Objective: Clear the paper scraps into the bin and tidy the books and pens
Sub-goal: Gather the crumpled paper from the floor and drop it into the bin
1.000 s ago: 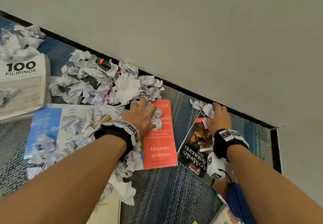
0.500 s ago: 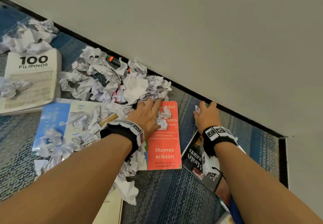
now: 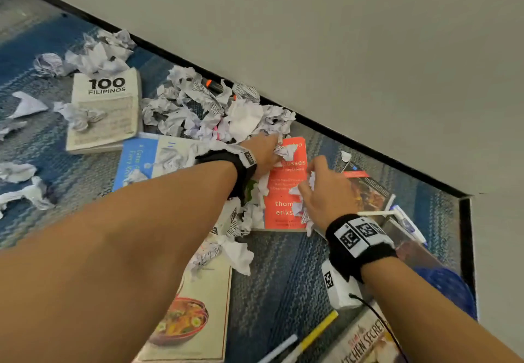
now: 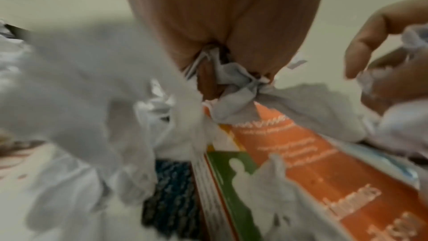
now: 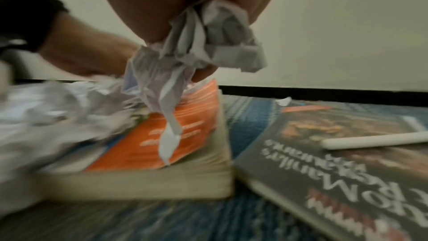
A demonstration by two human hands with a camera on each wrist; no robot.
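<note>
Both the left hand [image 3: 263,153] and the right hand [image 3: 326,192] clutch crumpled paper scraps [image 3: 215,113] over the orange book [image 3: 286,189], yet most scraps, books and pens still lie around from nine to six o'clock, with no bin seen.

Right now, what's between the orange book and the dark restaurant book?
Head view: a bare strip of blue carpet separates orange book from restaurant book; right hand overhangs it.

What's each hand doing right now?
Left hand: fingers grip crumpled paper scraps.
Right hand: fingers grip a wad of scraps.
</note>
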